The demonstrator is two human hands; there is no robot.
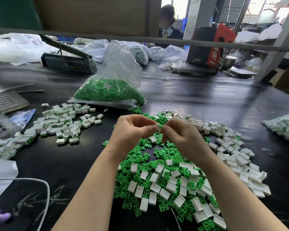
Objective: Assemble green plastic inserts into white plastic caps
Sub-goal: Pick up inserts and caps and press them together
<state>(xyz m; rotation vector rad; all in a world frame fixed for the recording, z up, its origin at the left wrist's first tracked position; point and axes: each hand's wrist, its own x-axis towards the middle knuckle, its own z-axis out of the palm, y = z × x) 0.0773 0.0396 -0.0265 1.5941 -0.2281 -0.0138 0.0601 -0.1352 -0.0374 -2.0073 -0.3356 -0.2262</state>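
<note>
My left hand (133, 128) pinches a small white cap (157, 127) between thumb and fingers. My right hand (178, 132) meets it from the right and pinches a green insert (161, 126) at the cap's edge; most of the insert is hidden by the fingers. Below both hands lies a loose heap of green inserts (140, 164) mixed with empty white caps (167, 182). More empty white caps (232, 147) spread to the right. A pile of caps with green showing in them (60, 125) lies at the left.
A clear bag of green inserts (113, 90) stands behind the piles on the black table (198, 97). A heat sealer (68, 60), a red box (212, 45) and plastic bags sit at the back. Another bag of parts (287, 125) is at right. A person sits opposite.
</note>
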